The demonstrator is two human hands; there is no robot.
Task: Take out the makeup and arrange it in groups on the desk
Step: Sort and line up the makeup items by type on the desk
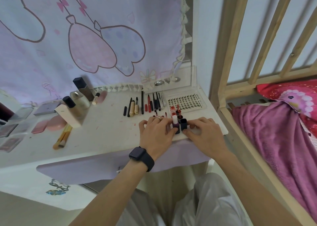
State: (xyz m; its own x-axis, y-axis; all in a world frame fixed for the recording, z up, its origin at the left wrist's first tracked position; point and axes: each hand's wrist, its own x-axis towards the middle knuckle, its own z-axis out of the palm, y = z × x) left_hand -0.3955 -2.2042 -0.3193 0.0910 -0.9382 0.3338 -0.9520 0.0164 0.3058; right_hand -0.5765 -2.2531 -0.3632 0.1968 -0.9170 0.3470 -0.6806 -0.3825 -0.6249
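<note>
Since the lip group stands upright and packed tight between the two hands, the step in hand looks to be squaring it up, and that wants small moves. The left hand (156, 133) has its fingers curled, thumb and fingertips pinching the base of the white-capped tube (175, 122); the right hand (204, 133) is curled likewise, thumb and forefinger nipping the dark square-capped tube (183, 124), which seems to touch the first. Just beyond both sets of fingertips stand the red lip tints (173, 111), close enough to be knocked. Keep each grip low, slide rather than lift, and settle both tubes on the desk (103, 140) before letting go. Further out past the left hand's knuckles lies the row of pencils and mascaras (145, 104); past the right, the lash tray (186, 102); keep a gap to both so the groups read apart
</note>
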